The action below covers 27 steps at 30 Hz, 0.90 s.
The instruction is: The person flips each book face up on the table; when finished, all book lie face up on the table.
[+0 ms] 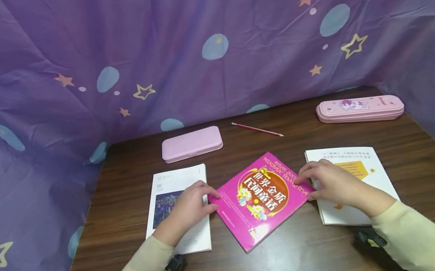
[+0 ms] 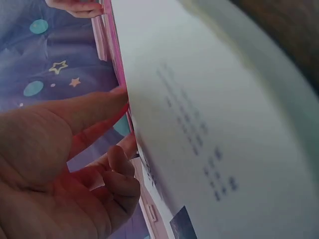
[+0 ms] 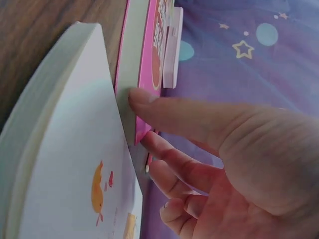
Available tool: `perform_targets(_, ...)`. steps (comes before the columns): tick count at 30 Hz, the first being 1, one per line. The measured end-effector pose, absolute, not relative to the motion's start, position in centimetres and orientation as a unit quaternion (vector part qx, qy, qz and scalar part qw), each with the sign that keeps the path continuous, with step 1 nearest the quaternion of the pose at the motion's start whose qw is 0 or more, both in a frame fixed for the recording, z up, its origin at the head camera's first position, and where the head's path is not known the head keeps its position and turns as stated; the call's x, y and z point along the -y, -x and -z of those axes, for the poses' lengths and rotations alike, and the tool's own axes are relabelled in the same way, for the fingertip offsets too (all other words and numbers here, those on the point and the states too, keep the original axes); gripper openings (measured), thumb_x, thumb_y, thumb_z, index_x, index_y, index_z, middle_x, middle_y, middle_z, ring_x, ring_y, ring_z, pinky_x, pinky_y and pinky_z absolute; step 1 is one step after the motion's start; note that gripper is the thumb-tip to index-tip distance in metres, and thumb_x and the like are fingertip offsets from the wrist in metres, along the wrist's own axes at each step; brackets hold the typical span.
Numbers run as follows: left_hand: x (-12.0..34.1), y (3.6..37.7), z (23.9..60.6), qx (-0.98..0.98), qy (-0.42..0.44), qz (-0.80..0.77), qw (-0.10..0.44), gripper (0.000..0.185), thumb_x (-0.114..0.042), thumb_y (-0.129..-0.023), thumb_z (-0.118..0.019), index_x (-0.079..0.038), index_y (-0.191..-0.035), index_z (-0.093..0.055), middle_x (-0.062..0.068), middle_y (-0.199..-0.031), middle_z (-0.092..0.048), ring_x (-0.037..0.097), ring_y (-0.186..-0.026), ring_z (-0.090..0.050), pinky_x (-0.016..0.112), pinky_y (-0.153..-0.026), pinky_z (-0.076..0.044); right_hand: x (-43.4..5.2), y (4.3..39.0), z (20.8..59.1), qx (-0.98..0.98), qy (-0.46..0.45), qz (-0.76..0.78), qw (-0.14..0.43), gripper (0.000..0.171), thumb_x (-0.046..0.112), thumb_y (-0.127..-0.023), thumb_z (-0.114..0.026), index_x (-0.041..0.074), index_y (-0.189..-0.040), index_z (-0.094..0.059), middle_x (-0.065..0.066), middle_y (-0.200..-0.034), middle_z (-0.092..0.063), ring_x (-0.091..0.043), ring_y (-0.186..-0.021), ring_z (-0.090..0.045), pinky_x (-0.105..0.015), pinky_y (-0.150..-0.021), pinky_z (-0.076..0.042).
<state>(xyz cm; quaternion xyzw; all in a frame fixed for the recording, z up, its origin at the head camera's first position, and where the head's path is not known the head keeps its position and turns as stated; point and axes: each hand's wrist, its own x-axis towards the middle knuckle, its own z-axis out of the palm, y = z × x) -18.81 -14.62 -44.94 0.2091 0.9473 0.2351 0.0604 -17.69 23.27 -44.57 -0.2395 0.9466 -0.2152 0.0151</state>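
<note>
We see the left grip and right grip pinching opposite corners of the pink book, which is midway between the surface's left and right edges.

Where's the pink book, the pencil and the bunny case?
Pink book (image 1: pixel 261 199): head view, middle of its cover.
Pencil (image 1: pixel 258 129): head view, middle of its shaft.
Bunny case (image 1: pixel 360 108): head view, middle of its lid.

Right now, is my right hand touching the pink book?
Touching: the right wrist view shows the thumb of your right hand against the page edges of the pink book.
</note>
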Motion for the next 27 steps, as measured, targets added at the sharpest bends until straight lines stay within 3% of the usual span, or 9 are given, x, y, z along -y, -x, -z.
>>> perform_targets(11,14.7,17.1,44.8,-0.942,-0.212,-0.25,0.074,0.024,-0.024,-0.084,-0.086,-0.015,-0.105,-0.079,-0.001,-0.099,-0.067,0.015,-0.089,-0.062,0.033,-0.082,-0.051,-23.7,19.3,44.6,-0.949,0.229,0.218,0.009,0.034,0.014,-0.077,-0.09,0.015,-0.11,-0.079,-0.006,-0.108,-0.077,-0.031,-0.104,-0.065,-0.054,-0.096,-0.049)
perform_targets(16,14.7,16.4,44.9,-0.941,-0.214,-0.251,0.078,0.023,-0.021,-0.085,-0.084,-0.015,-0.106,-0.079,-0.002,-0.096,-0.067,0.015,-0.088,-0.063,0.031,-0.079,-0.052,-24.0,20.4,44.7,-0.947,0.239,0.217,0.009,0.033,0.014,-0.079,-0.089,0.015,-0.11,-0.079,0.0,-0.099,-0.076,-0.02,-0.085,-0.06,-0.042,-0.081,-0.048)
perform_targets(19,14.7,16.0,44.9,-0.938,-0.218,-0.255,0.082,0.019,-0.016,-0.087,-0.081,-0.014,-0.105,-0.079,-0.001,-0.096,-0.069,0.016,-0.088,-0.064,0.033,-0.079,-0.053,-24.0,21.0,44.8,-0.943,0.246,0.223,0.006,0.031,0.013,-0.08,-0.088,0.015,-0.109,-0.079,0.001,-0.096,-0.075,-0.019,-0.083,-0.061,-0.041,-0.08,-0.049)
perform_targets(22,14.7,15.7,44.9,-0.935,-0.22,-0.262,0.09,0.017,-0.013,-0.089,-0.079,-0.014,-0.105,-0.078,-0.001,-0.094,-0.071,0.016,-0.085,-0.064,0.032,-0.077,-0.052,-23.9,21.5,44.9,-0.941,0.252,0.225,-0.001,0.029,0.01,-0.079,-0.087,0.013,-0.107,-0.08,-0.002,-0.098,-0.077,-0.025,-0.091,-0.068,-0.048,-0.087,-0.053)
perform_targets(27,14.8,15.4,44.8,-0.93,-0.229,-0.268,0.108,0.017,-0.012,-0.088,-0.079,-0.014,-0.105,-0.079,-0.005,-0.088,-0.073,0.007,-0.076,-0.06,0.026,-0.071,-0.049,-23.4,22.4,44.9,-0.947,0.246,0.204,0.001,0.028,0.01,-0.08,-0.087,0.012,-0.107,-0.08,-0.004,-0.102,-0.078,-0.033,-0.103,-0.069,-0.056,-0.098,-0.049)
